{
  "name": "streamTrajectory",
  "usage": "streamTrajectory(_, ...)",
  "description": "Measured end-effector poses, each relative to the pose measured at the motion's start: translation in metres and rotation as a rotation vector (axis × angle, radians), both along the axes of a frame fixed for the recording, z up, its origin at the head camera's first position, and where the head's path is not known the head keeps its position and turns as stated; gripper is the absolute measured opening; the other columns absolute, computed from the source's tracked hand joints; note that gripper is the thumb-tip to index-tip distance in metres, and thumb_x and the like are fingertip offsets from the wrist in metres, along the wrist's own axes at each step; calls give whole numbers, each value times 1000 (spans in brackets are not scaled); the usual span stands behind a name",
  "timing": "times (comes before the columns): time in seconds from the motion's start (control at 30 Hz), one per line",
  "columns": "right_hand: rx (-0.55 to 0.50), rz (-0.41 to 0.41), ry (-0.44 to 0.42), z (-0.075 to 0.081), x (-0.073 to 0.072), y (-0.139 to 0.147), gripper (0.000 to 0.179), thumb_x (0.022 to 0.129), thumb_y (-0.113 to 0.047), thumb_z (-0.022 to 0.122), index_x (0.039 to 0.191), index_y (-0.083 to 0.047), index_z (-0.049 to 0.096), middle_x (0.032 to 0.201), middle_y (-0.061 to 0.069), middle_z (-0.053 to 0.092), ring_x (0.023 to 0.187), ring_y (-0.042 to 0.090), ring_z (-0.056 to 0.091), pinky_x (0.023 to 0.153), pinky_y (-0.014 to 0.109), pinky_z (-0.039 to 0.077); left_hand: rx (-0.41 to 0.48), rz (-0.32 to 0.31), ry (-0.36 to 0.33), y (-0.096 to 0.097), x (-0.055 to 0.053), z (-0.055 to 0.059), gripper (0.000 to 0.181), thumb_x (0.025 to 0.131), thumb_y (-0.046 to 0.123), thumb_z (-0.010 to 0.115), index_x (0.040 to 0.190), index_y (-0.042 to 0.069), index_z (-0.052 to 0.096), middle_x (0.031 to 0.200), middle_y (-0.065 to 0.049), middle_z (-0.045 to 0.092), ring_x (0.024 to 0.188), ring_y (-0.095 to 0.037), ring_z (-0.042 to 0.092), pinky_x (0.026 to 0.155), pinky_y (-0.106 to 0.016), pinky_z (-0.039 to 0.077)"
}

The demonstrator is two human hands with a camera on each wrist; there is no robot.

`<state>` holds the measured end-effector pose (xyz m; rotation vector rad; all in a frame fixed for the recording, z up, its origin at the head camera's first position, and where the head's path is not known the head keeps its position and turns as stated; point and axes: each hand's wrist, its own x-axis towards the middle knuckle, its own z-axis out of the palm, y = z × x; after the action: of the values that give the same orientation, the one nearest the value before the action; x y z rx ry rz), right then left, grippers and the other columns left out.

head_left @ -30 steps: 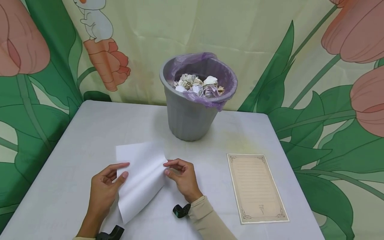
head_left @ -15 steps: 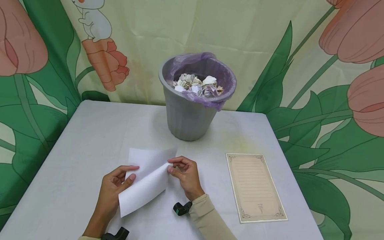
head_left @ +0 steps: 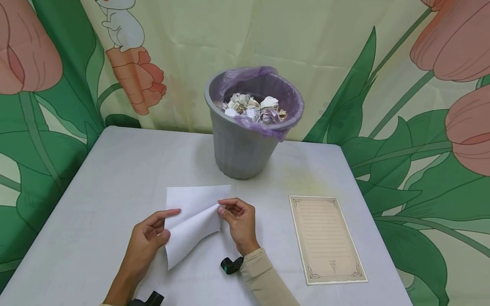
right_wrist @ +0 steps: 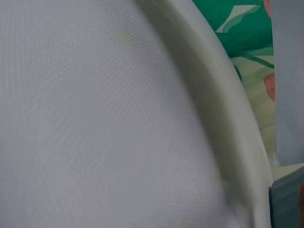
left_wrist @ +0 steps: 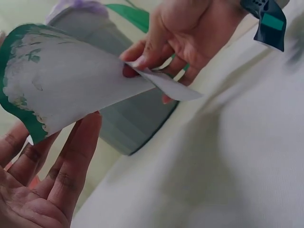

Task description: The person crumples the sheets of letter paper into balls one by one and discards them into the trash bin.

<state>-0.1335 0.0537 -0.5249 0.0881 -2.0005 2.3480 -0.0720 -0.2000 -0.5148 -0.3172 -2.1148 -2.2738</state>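
Observation:
A white sheet of paper (head_left: 187, 233) is held up between both hands over the table, its lower part bent into a fold. My left hand (head_left: 147, 240) holds its left edge, index finger extended along the sheet and thumb lower down. At the right edge my right hand (head_left: 242, 225) pinches it between thumb and fingers. The left wrist view shows the other face of the paper (left_wrist: 71, 78), with a green border and faint floral print. Only a strip of the sheet (right_wrist: 289, 85) enters the right wrist view.
A grey bin (head_left: 245, 148) with a purple liner (head_left: 285, 100) stands behind the hands, holding crumpled paper (head_left: 249, 108). A beige lined sheet with an ornate border (head_left: 325, 238) lies to the right on the white-covered table (head_left: 115, 170). A printed curtain (head_left: 199, 42) hangs behind.
Both hands have shifted right with the paper, the left one more. The sheet has turned, and its fold now runs up towards the right hand.

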Motion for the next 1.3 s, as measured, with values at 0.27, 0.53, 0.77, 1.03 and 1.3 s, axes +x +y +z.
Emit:
streamTrajectory(0.27, 20, -31, 1, 2, 3, 0, 20, 89, -1, 84, 108, -2, 79, 109, 16, 78, 94, 13, 73, 83, 20, 60, -60, 70, -72, 11, 1, 8, 55, 86, -6, 84, 138, 0, 66, 127, -5, 75, 101, -10, 71, 78, -26, 64)
streamTrajectory(0.53, 15, -138, 35, 4, 9, -7, 21, 88, 3, 84, 108, -3, 81, 134, 17, 60, 118, 24, 69, 104, 21, 55, -142, 359, -39, 32, -2, 9, 43, 80, -4, 91, 120, 3, 78, 110, 4, 81, 87, -5, 65, 67, -12, 49)
streamTrajectory(0.77, -60, -195, 6, 7, 17, -16, 24, 85, 6, 84, 108, 1, 80, 125, 21, 68, 121, 26, 71, 106, 24, 55, -113, 509, 28, 48, -3, 9, 39, 79, -11, 88, 114, 6, 81, 109, 0, 81, 97, -10, 68, 79, -10, 51)
streamTrajectory(1.03, 46, -223, 112, 9, 21, -21, 25, 89, 2, 83, 111, -9, 83, 113, 9, 80, 122, 23, 73, 106, 29, 57, -203, 584, 44, 56, -2, 13, 38, 81, -11, 85, 108, 16, 84, 105, 0, 81, 89, -10, 66, 68, -10, 48)
streamTrajectory(1.3, 213, -236, 283, 13, 18, -18, 22, 89, 3, 83, 105, -11, 85, 102, 5, 82, 101, 21, 77, 93, 31, 63, -250, 540, 75, 56, 3, 14, 38, 81, -14, 83, 105, 15, 84, 104, -4, 82, 89, -3, 72, 75, -10, 55)
